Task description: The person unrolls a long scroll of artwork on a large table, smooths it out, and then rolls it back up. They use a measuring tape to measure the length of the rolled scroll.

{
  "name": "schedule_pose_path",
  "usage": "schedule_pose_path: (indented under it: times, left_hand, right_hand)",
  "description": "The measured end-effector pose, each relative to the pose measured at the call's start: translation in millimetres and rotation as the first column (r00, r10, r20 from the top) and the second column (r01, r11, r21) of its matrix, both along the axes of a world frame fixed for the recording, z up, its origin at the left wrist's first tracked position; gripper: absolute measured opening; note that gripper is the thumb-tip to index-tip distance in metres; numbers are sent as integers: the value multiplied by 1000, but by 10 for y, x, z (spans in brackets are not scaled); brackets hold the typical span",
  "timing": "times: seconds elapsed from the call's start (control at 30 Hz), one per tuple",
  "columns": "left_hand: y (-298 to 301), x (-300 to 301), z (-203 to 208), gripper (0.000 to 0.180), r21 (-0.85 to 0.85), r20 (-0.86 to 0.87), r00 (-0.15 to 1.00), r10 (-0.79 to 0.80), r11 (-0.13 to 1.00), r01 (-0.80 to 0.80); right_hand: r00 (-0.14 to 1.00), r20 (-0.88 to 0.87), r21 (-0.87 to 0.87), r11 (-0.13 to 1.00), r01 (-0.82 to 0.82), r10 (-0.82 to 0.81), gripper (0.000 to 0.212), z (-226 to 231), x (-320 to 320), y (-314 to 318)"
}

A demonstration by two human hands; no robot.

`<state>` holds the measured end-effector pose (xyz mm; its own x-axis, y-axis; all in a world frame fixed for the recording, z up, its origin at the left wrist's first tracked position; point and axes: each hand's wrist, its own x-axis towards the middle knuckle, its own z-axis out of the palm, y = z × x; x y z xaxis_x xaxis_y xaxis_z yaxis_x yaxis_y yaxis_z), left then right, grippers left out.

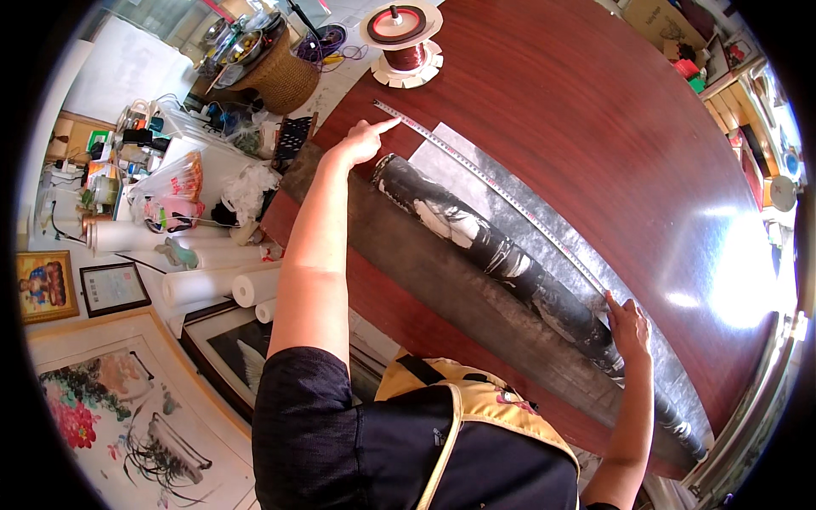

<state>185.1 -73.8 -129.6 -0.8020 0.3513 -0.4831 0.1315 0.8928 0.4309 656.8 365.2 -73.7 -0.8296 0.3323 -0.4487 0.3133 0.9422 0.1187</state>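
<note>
A tape measure's pale blade (510,201) lies stretched diagonally across a dark red-brown table (544,93). My left hand (361,143) reaches to its far-left end, index finger stretched to the blade's edge and nothing held. At the near-right end my right hand (631,330) closes on the tape, index finger extended along it; any case there is hidden by the hand. Under and beside the blade lies a grey-and-white sheet (467,174). A rolled length of black-and-white patterned material (501,255) rests along it, with a flat dark grey strip (425,255) on my side.
A spool of copper-coloured wire (404,53) stands at the table's far-left corner. White paper rolls (204,285), plastic bags (174,191) and framed pictures (115,289) crowd the left. A wicker basket (280,76) stands beyond them. Cartons (663,24) sit at the far right.
</note>
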Motion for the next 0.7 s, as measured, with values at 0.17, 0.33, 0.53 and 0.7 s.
schedule_pose_path:
  times: [0.17, 0.33, 0.53, 0.7]
  left_hand:
    - [-32, -41, -77, 66, -13, -16, 1000, -5, 1000, 5]
    - [-31, -45, -127, 65, -29, -45, 999, -11, 1000, 9]
    - [38, -9, -31, 64, -75, -36, 999, 0, 997, -3]
    - [-3, -24, -37, 66, -65, -66, 997, -35, 997, 31]
  right_hand:
    - [1000, -22, -13, 1000, 1, -1, 47, -13, 20, 18]
    - [999, -54, -29, 1000, -1, 0, 46, -43, 47, 40]
    - [999, -52, -17, 1000, -5, 4, 47, -45, 54, 38]
    - [998, -63, -20, 1000, -8, 6, 47, -54, 56, 39]
